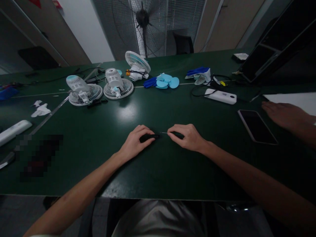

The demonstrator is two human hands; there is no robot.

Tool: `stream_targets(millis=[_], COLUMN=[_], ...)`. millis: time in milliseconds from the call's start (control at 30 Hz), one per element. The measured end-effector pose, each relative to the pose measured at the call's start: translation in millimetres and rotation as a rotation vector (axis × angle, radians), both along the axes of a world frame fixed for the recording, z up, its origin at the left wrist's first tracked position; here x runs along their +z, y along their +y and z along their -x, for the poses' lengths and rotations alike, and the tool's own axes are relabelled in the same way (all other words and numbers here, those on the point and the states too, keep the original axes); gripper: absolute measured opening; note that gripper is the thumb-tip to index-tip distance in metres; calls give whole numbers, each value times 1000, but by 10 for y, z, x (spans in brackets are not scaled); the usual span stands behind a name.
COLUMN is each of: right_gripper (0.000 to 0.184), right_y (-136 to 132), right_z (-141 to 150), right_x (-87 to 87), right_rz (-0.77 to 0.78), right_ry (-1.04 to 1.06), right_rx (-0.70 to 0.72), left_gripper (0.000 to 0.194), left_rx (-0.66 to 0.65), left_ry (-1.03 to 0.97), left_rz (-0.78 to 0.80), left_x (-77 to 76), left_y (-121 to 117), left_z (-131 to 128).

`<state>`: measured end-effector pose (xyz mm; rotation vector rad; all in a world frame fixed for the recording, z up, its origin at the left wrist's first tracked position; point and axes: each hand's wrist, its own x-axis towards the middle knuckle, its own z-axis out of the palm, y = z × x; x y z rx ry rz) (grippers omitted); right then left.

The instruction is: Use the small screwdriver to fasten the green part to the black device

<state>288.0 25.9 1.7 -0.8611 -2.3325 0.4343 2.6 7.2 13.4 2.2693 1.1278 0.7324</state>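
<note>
My left hand (138,139) is closed round a small, dark, elongated black piece (155,136) low over the green table. Its far end pokes out past my thumb and fingertips; the rest is hidden in the hand, and its kind does not show. Across from it, my right hand (189,137) pinches a small screwdriver (177,134) with a dark handle. The thin metal shaft points left, its tip close to the black piece's end. Whether tip and piece touch, I cannot tell.
Disassembled white fans (115,82) stand at the back left of the green table (158,174), near light-blue fan blades (166,81) and work gloves (199,75). To the right lie a white power bank-like box (220,96), a phone (257,126) and another person's hand (283,113).
</note>
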Motion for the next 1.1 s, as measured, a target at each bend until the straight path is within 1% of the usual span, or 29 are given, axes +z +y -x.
stream_targets(millis=[67, 200, 300, 367, 467, 633, 733, 767, 833, 933, 1033, 1100], right_gripper=[23, 23, 23, 24, 25, 26, 27, 27, 27, 28, 29, 29], right_y=[6, 0, -2, 0, 6, 8, 8, 8, 7, 1, -8, -13], right_z=[-4, 21, 32, 31, 29, 38, 45, 47, 48, 47, 46, 44], right_x=[-6, -8, -6, -9, -16, -7, 2, 3, 7, 20, 36, 39], right_rz=[-2, 0, 15, 25, 30, 61, 72, 76, 83, 81, 87, 93], right_ry=[10, -8, -28, -44, -75, -182, -204, -206, -208, -214, -224, -226], right_rx=[-8, -9, -2, 5, -3, -8, -21, -24, -24, -28, -33, -33], left_gripper=[21, 22, 23, 23, 23, 25, 30, 31, 32, 35, 30, 27], left_rx=[79, 207, 208, 170, 140, 161, 168, 151, 77, -48, -95, -114], left_ry=[2, 92, 150, 186, 227, 219, 244, 260, 303, 345, 328, 334], left_rz=[-31, -63, -54, -54, -64, -65, -145, -181, -240, -258, -250, -256], left_x=[50, 89, 50, 8, -42, -54, -38, -33, -31, -59, -106, -123], left_y=[16, 31, -11, -52, -88, -95, -142, -165, -204, -215, -178, -158], left_z=[131, 520, 745, 801, 784, 758, 737, 713, 638, 505, 431, 433])
